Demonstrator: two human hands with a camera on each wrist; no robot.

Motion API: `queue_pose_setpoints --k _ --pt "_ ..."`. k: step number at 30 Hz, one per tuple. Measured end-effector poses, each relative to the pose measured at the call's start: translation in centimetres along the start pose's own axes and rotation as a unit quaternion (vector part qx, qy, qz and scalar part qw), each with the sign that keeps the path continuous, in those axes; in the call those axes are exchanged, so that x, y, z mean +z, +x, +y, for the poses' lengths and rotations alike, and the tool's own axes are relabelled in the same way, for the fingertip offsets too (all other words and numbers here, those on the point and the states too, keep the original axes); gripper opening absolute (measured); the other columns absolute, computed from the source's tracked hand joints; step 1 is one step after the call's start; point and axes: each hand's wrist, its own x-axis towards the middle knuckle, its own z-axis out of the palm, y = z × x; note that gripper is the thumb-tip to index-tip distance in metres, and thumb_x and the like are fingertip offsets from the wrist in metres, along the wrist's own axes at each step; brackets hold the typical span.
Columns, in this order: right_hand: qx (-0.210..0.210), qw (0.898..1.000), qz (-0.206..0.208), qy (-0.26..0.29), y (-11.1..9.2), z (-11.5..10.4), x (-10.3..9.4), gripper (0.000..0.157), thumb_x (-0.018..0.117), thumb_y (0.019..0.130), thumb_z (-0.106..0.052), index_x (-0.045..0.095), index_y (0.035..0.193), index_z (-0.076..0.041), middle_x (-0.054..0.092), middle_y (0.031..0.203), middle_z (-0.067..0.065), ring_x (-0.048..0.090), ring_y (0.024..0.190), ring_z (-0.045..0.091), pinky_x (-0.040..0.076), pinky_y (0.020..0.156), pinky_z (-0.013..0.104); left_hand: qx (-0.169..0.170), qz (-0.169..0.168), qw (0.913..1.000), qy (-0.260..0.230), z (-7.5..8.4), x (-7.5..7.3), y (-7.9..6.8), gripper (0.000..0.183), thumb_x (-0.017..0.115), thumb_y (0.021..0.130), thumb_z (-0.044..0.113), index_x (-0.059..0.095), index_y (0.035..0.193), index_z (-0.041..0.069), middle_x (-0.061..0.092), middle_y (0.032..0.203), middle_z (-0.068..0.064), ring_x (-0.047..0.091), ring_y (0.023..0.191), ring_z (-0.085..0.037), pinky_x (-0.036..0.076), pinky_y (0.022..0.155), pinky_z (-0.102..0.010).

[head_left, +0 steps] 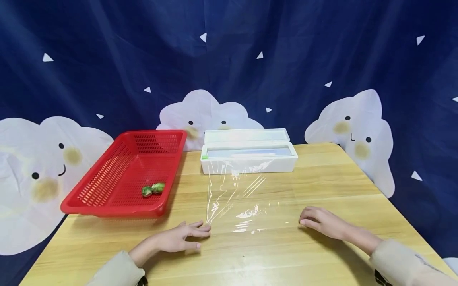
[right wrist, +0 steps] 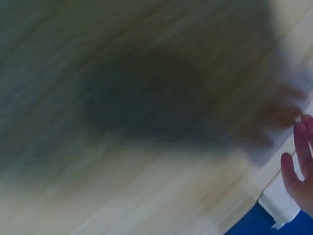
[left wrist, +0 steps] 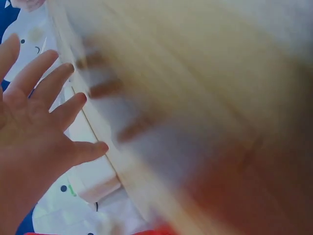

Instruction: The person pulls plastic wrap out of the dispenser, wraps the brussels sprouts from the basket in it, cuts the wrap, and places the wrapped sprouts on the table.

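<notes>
A sheet of clear cling film (head_left: 250, 212) lies over the wooden table, running forward from a white cling film box (head_left: 257, 166) with its lid raised. My left hand (head_left: 177, 237) is at the film's near left corner, fingers spread and fingertips right at its edge. In the left wrist view the fingers of that hand (left wrist: 36, 115) are apart with nothing between them. Just off the film's right edge, my right hand (head_left: 325, 223) hovers low with loosely bent fingers and holds nothing. Only part of this hand (right wrist: 302, 169) enters the right wrist view.
At the left stands a red plastic basket (head_left: 123, 211) with two small green Brussels sprouts (head_left: 153, 189) in it. A green piece (head_left: 204, 157) sits at the box's left end. Behind the wooden table (head_left: 358, 182) hangs a dark blue curtain (head_left: 297, 59) with cloud prints.
</notes>
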Motion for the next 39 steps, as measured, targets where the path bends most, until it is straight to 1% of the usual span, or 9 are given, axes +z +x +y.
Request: queue_pose_setpoints --k 4,7,10,14,17,21,27,30,39 --pt "0.045 0.999 -0.001 -0.015 0.7 0.0 0.6 0.018 0.063 0.085 -0.016 0.061 0.099 -0.005 0.052 0.082 -0.010 0.046 0.073 0.000 0.043 0.061 0.023 -0.020 -0.024 0.9990 0.033 0.3 0.2 -0.3 0.050 0.054 0.090 0.034 0.048 0.131 0.006 0.035 0.144 -0.010 0.017 0.134 -0.041 -0.001 0.092 -0.074" --pt "0.067 0.997 -0.009 -0.045 0.9 0.0 0.9 0.031 0.067 0.081 -0.018 0.060 0.106 -0.001 0.047 0.079 -0.008 0.041 0.069 0.003 0.038 0.057 0.021 -0.014 -0.026 0.9992 0.028 0.0 0.2 -0.5 0.050 0.053 0.091 0.034 0.047 0.132 0.006 0.034 0.144 -0.009 0.015 0.134 -0.042 -0.003 0.091 -0.074" --pt "0.078 0.996 -0.008 -0.051 0.9 -0.1 1.0 0.037 0.070 0.079 -0.018 0.059 0.109 -0.001 0.043 0.076 -0.008 0.037 0.066 0.004 0.033 0.055 0.020 -0.009 -0.008 0.9999 0.004 -0.6 0.0 -1.0 0.046 0.053 0.091 0.031 0.050 0.130 0.005 0.038 0.142 -0.010 0.017 0.132 -0.044 -0.003 0.091 -0.074" --pt "0.089 0.995 -0.003 -0.042 0.6 -0.1 0.9 0.039 0.070 0.078 -0.020 0.059 0.111 -0.002 0.040 0.073 -0.008 0.035 0.065 0.004 0.029 0.054 0.019 -0.012 0.044 0.9988 -0.016 -1.1 -0.5 -1.1 0.041 0.054 0.091 0.027 0.054 0.125 0.004 0.043 0.137 -0.014 0.022 0.130 -0.047 -0.001 0.091 -0.074" --pt "0.096 0.995 -0.004 -0.040 0.5 0.0 0.9 0.040 0.070 0.078 -0.022 0.059 0.111 -0.002 0.041 0.073 -0.008 0.035 0.065 0.004 0.029 0.054 0.019 -0.020 0.078 0.9965 0.023 -0.9 -0.6 -0.2 0.042 0.054 0.091 0.028 0.054 0.126 0.006 0.039 0.140 -0.015 0.021 0.131 -0.046 0.001 0.093 -0.074" --pt "0.099 0.994 -0.008 -0.040 0.5 0.0 0.8 0.040 0.070 0.078 -0.021 0.058 0.112 -0.002 0.041 0.073 -0.008 0.034 0.065 0.003 0.029 0.054 0.019 -0.033 0.085 0.9914 0.094 -0.7 -0.3 1.3 0.046 0.053 0.090 0.034 0.052 0.129 0.008 0.036 0.142 -0.016 0.019 0.133 -0.042 0.004 0.093 -0.074" --pt "0.099 0.994 -0.018 -0.033 0.8 -0.2 0.9 0.041 0.070 0.077 -0.021 0.058 0.112 -0.002 0.040 0.073 -0.008 0.033 0.065 0.003 0.029 0.054 0.019 -0.068 0.095 0.9871 0.109 -1.2 -0.1 1.6 0.050 0.055 0.089 0.035 0.052 0.126 0.002 0.043 0.137 -0.014 0.024 0.132 -0.042 0.006 0.091 -0.075" --pt "0.099 0.995 -0.016 -0.031 0.7 -0.2 1.0 0.042 0.071 0.077 -0.020 0.058 0.112 -0.001 0.040 0.073 -0.008 0.033 0.065 0.003 0.029 0.055 0.019 -0.074 0.098 0.9873 0.100 -1.4 -0.1 1.4 0.050 0.055 0.089 0.035 0.052 0.127 0.002 0.044 0.138 -0.012 0.024 0.132 -0.040 0.006 0.091 -0.075" --pt "0.101 0.994 -0.015 -0.029 0.6 0.2 0.7 0.042 0.070 0.078 -0.023 0.058 0.113 -0.001 0.042 0.075 -0.008 0.036 0.067 0.005 0.029 0.056 0.020 -0.058 0.086 0.9946 0.008 -2.1 -0.9 1.6 0.046 0.054 0.091 0.026 0.050 0.127 -0.003 0.040 0.139 -0.017 0.022 0.131 -0.045 0.009 0.094 -0.072"
